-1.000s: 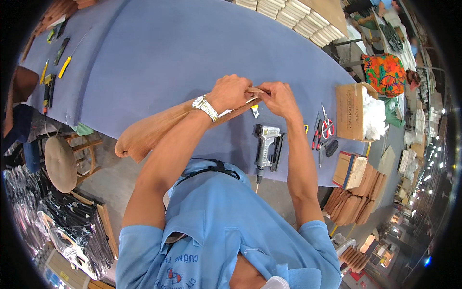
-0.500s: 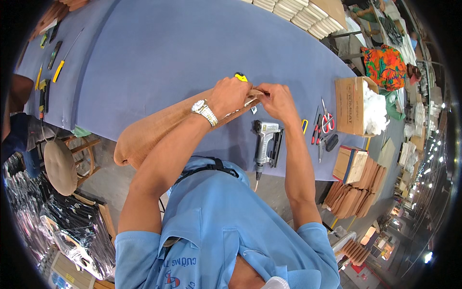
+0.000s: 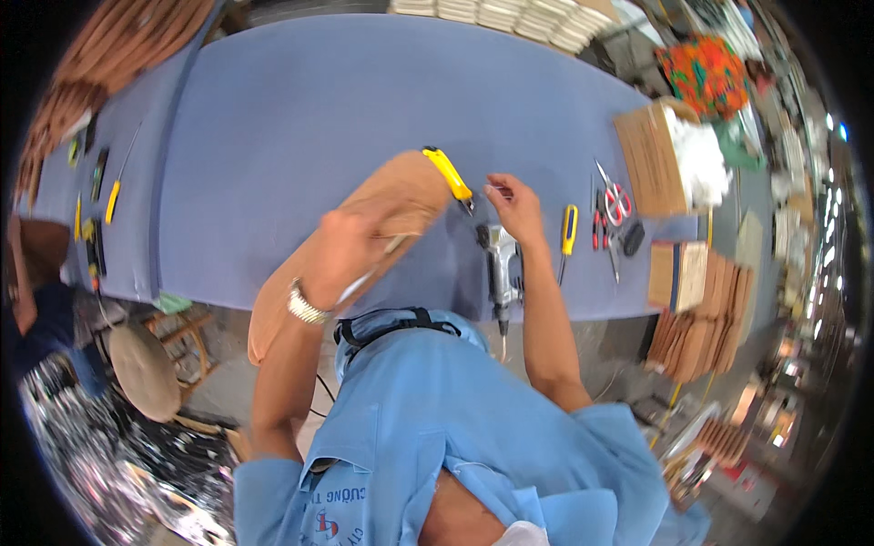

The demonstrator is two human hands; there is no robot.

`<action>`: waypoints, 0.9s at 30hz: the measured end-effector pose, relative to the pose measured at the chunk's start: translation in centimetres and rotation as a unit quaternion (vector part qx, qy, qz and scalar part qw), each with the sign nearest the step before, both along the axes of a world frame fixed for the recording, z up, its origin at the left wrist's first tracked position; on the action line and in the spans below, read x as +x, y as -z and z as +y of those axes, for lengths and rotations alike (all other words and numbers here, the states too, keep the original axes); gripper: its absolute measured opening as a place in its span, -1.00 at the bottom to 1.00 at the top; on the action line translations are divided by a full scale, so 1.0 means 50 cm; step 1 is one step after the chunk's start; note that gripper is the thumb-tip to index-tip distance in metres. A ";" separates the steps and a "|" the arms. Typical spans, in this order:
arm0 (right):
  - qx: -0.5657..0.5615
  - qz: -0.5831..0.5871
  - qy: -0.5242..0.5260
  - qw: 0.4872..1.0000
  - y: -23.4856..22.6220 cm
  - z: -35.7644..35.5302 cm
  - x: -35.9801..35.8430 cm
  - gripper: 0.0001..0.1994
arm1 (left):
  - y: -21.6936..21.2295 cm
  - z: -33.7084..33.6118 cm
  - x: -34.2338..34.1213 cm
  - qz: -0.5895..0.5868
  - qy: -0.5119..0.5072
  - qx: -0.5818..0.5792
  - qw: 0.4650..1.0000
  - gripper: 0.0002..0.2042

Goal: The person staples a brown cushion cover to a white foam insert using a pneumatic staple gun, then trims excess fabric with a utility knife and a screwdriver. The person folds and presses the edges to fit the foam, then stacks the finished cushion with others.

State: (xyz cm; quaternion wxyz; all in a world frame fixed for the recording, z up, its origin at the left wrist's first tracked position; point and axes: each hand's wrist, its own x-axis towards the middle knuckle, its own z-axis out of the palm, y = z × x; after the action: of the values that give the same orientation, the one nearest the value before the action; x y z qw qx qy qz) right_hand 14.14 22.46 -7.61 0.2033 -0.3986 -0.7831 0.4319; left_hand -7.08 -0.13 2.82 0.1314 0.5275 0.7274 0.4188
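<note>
My left hand (image 3: pixel 341 250), a watch on its wrist, grips a long flat tan board with a rounded end (image 3: pixel 391 196) and holds it tilted above the near edge of the blue table (image 3: pixel 300 109); the hand is blurred. A yellow utility knife (image 3: pixel 451 175) lies at the board's far end. My right hand (image 3: pixel 512 207) rests on the table just right of the knife, fingertips pinched on something small and pale. A grey air stapler (image 3: pixel 499 264) lies below that hand at the table edge.
A yellow-handled screwdriver (image 3: pixel 569 227), red-handled scissors (image 3: pixel 614 200) and a cardboard box with white stuffing (image 3: pixel 651 159) lie to the right. Brown boards are stacked (image 3: pixel 696 309) beside the table. A round stool (image 3: pixel 146 369) and another person (image 3: pixel 36 273) are at the left.
Both hands were together on the board at the table edge. Now my left hand has swung the board up and leftward, my right hand has come off it, and the knife shows.
</note>
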 end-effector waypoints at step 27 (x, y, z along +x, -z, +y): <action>0.187 -0.268 -0.039 0.944 0.176 0.070 -0.122 -0.57 | 0.210 0.021 0.179 0.147 0.075 -0.035 0.986 -0.47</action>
State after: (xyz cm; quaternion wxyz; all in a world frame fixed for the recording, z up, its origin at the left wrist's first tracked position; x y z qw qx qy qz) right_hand 8.06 25.93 -16.39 0.0396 -0.4234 -0.8905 0.1622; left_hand 1.87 0.94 -7.66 0.0723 0.6314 0.7113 0.3002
